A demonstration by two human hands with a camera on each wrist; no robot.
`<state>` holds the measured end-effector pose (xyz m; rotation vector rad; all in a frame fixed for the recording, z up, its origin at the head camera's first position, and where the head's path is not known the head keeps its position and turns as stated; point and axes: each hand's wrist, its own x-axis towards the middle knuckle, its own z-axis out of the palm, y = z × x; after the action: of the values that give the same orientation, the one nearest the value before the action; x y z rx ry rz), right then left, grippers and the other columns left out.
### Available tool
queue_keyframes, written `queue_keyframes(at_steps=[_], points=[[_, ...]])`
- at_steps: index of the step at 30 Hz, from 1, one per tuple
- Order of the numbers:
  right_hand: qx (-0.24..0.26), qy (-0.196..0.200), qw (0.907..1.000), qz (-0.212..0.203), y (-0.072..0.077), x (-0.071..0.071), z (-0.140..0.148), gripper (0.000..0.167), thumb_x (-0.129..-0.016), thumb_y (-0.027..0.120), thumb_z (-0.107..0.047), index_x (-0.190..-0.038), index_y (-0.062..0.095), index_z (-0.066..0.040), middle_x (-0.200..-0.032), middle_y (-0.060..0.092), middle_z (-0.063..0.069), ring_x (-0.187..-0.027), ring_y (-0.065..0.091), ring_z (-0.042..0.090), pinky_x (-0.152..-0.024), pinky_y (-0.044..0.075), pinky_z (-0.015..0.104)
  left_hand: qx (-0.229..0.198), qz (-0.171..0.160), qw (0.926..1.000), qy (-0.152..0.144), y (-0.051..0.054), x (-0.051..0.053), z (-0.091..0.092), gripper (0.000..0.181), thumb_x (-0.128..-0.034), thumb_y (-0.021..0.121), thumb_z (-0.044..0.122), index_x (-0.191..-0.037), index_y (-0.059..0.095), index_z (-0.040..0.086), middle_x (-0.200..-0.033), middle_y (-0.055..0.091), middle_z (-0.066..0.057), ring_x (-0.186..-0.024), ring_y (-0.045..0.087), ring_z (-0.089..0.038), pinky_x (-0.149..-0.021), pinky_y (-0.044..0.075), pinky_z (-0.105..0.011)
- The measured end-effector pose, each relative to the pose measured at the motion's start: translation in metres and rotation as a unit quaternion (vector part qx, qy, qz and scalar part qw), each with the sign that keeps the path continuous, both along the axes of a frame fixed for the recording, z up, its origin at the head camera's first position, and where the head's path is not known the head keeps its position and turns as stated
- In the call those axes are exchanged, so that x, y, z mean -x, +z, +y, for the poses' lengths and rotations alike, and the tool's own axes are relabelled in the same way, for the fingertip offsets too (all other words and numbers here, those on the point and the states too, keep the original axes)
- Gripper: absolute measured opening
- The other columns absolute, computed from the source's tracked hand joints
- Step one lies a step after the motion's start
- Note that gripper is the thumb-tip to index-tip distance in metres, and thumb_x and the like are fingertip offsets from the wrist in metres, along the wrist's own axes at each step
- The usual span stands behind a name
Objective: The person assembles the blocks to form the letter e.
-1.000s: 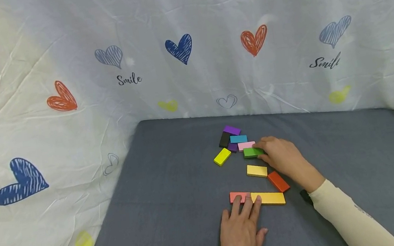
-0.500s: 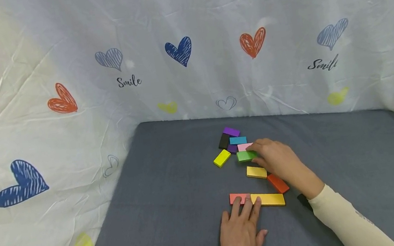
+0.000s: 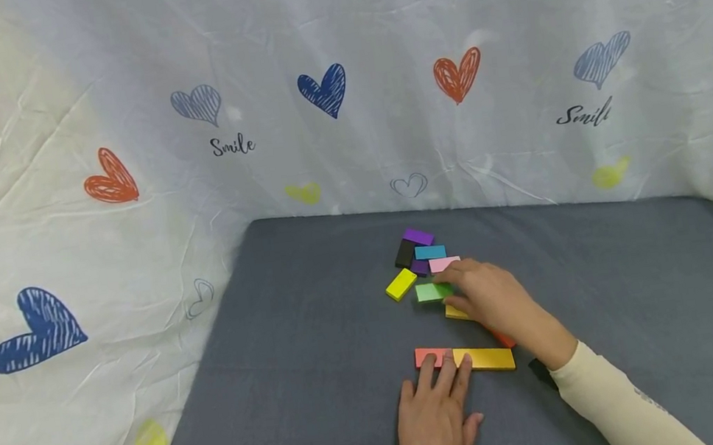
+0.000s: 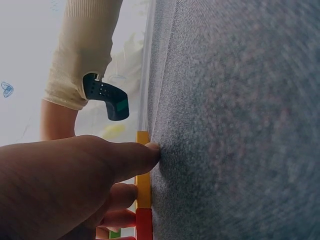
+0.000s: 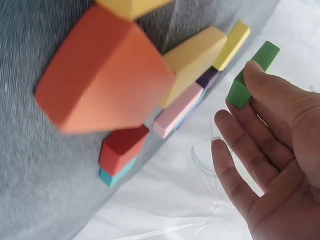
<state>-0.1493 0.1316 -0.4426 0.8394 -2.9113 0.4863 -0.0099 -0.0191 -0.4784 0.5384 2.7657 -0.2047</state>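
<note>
My right hand (image 3: 493, 298) pinches a green block (image 3: 430, 293) between thumb and fingers. In the right wrist view the green block (image 5: 270, 55) is raised off the cloth, while the other fingers are spread. My left hand (image 3: 435, 417) lies with its fingers extended, fingertips resting on a coral block (image 3: 423, 357) and the yellow-orange block (image 3: 490, 359) joined end to end with it. A pale yellow block (image 3: 456, 313) and an orange-red block (image 3: 503, 338) are partly covered by the right hand. In the left wrist view the thumb lies beside the yellow-orange block (image 4: 143, 192).
Beyond the hands lie a bright yellow block (image 3: 400, 285), pink block (image 3: 443, 264), blue block (image 3: 430, 252), black block (image 3: 404, 252) and purple blocks (image 3: 419, 235). A red block (image 5: 122, 150) and a teal block (image 5: 112, 175) show in the right wrist view. A printed curtain (image 3: 522, 157) borders the grey cloth (image 3: 282, 380).
My right hand has carried the green block leftward and nearer, away from the pink block, and now covers more of the pale yellow and orange-red blocks. The left hand stays in place.
</note>
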Motion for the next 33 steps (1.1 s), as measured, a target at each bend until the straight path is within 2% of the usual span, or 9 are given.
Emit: queue_keyframes(at_steps=[9,16,22,33], points=[[0.001,0.022,0.9997,-0.007,-0.009,-0.002,-0.009,0.043,-0.085,0.091,-0.021,-0.124,0.078,-0.011,-0.122,0.076,0.006,-0.115,0.071,0.029,-0.100,0.056,0.052,-0.009,0.006,0.9999,0.000,0.001,0.001,0.001,0.076,-0.1005,0.046,0.076,-0.167,0.020,0.048,-0.169,0.030,0.020,-0.152,0.033,-0.013,-0.102,0.049,-0.045],[-0.009,0.039,0.9992,-0.005,-0.018,-0.004,-0.013,0.039,-0.086,0.091,-0.025,-0.122,0.079,-0.015,-0.120,0.075,0.002,-0.112,0.070,0.024,-0.098,0.057,0.049,-0.005,0.000,1.0000,0.000,0.001,0.000,0.000,0.076,-0.1004,0.045,0.076,-0.167,0.019,0.049,-0.169,0.028,0.020,-0.152,0.032,-0.013,-0.102,0.049,-0.045],[-0.013,0.036,0.9993,0.001,-0.023,-0.006,-0.012,0.039,-0.085,0.092,-0.023,-0.121,0.080,-0.015,-0.116,0.075,0.000,-0.110,0.070,0.022,-0.094,0.057,0.048,-0.008,0.005,0.9999,-0.003,0.000,-0.001,0.000,0.077,-0.1001,0.044,0.077,-0.167,0.018,0.049,-0.170,0.028,0.020,-0.152,0.031,-0.013,-0.101,0.048,-0.045],[-0.020,0.031,0.9992,-0.012,-0.028,-0.007,-0.016,0.041,-0.084,0.092,-0.022,-0.122,0.079,-0.013,-0.117,0.075,0.002,-0.112,0.069,0.024,-0.098,0.055,0.050,-0.009,0.002,0.9999,-0.004,-0.001,-0.001,-0.004,0.078,-0.0998,0.045,0.077,-0.167,0.017,0.048,-0.170,0.027,0.019,-0.153,0.030,-0.014,-0.101,0.048,-0.046]])
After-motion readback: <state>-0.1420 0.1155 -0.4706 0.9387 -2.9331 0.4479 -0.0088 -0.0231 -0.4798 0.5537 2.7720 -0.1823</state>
